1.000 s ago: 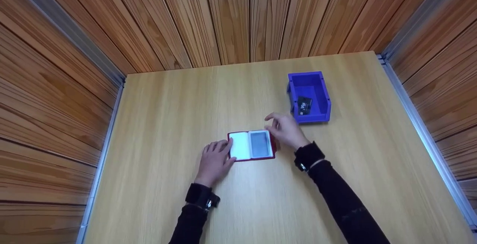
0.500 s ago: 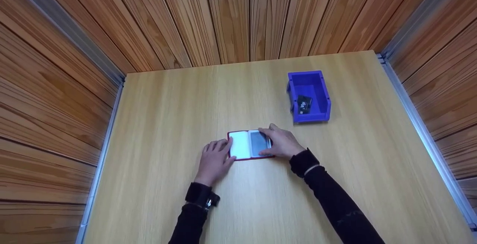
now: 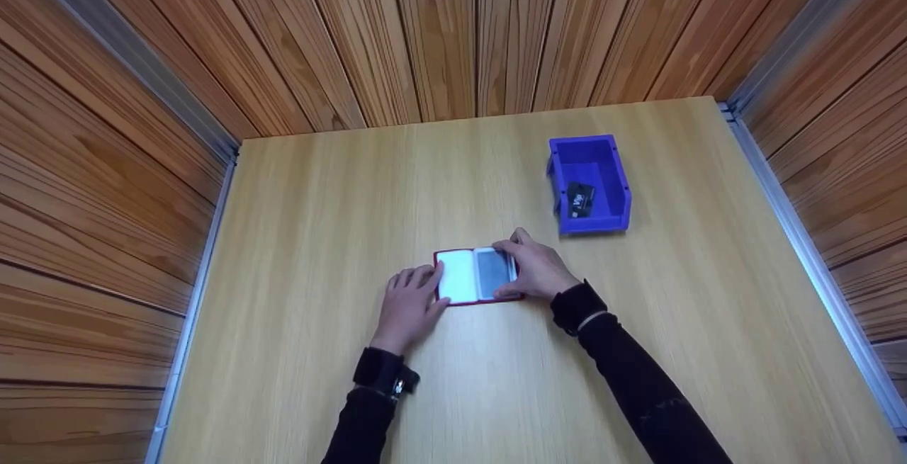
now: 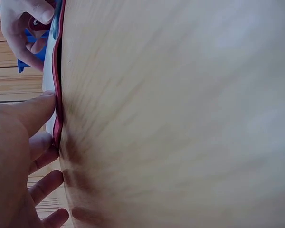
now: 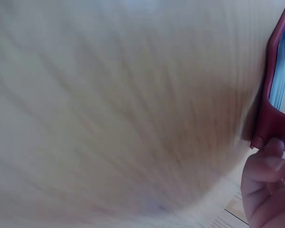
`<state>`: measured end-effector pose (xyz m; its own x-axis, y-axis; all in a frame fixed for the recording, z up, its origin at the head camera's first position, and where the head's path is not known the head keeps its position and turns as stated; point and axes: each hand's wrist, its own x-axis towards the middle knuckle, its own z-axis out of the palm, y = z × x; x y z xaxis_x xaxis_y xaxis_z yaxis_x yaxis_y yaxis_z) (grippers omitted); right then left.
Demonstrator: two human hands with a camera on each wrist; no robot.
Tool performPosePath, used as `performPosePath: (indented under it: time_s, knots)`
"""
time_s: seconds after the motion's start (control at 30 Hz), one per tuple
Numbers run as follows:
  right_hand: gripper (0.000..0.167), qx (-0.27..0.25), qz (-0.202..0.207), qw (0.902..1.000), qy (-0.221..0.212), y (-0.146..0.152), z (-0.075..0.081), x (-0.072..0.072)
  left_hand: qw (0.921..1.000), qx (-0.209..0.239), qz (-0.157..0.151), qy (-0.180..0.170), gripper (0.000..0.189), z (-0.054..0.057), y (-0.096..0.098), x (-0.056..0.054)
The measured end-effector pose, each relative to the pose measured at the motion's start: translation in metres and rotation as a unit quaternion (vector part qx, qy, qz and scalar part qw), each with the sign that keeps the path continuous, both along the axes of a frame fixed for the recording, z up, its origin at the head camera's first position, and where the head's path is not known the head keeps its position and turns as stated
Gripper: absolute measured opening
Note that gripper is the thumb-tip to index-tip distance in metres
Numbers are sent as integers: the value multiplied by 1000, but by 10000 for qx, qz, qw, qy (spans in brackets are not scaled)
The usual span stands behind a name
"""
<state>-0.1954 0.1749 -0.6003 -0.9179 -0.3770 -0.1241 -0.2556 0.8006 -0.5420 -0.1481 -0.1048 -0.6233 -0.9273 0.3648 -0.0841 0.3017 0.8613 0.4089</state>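
A small red card holder (image 3: 457, 276) lies spread on the wooden table, with white and clear sleeve pages facing up. My left hand (image 3: 409, 308) rests at its left edge, thumb at the near corner and index finger on the page, as the left wrist view also shows. My right hand (image 3: 538, 273) grips the right side, thumb and index finger over the clear sleeve. A red flap with a round snap (image 4: 38, 23) shows between the right fingers in the left wrist view. In the right wrist view, the right thumb (image 5: 275, 148) meets the red cover.
A blue-purple open-front bin (image 3: 622, 202) stands beyond my right hand, with a black card marked "Vip" (image 3: 580, 200) inside. Wood-panelled walls (image 3: 446, 39) and metal rails (image 3: 808, 237) border the table (image 3: 319, 223).
My right hand has come down and left from beside the card holder onto its right page, and stayed there over the last half second. The left hand and the bin have kept their places.
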Motion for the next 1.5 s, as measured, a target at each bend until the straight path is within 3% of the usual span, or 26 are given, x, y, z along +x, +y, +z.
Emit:
performPosePath:
  time_s: [0.3, 0.6, 1.1, 1.37, 1.43, 1.5]
  knots:
    - [87, -176, -56, 9998, 105, -4, 2, -1, 10000, 20, 5, -9, 67, 0, 0, 0]
    - [78, -311, -484, 9959, -705, -10, 6, -9, 10000, 84, -18, 5, 66, -2, 2, 2]
    - [60, 118, -927, 9894, -1113, -4, 8, -17, 10000, -8, -42, 17, 66, -2, 3, 2]
    - [26, -629, -1109, 9869, -988, -3, 9, -17, 10000, -54, -10, 27, 66, -4, 1, 0]
    - [27, -735, -988, 9876, -975, -3, 9, -17, 10000, -40, -12, 55, 67, -4, 0, 0]
    - [40, -756, -877, 9882, -1004, -4, 7, -16, 10000, -24, -11, 61, 67, -4, 0, 0]
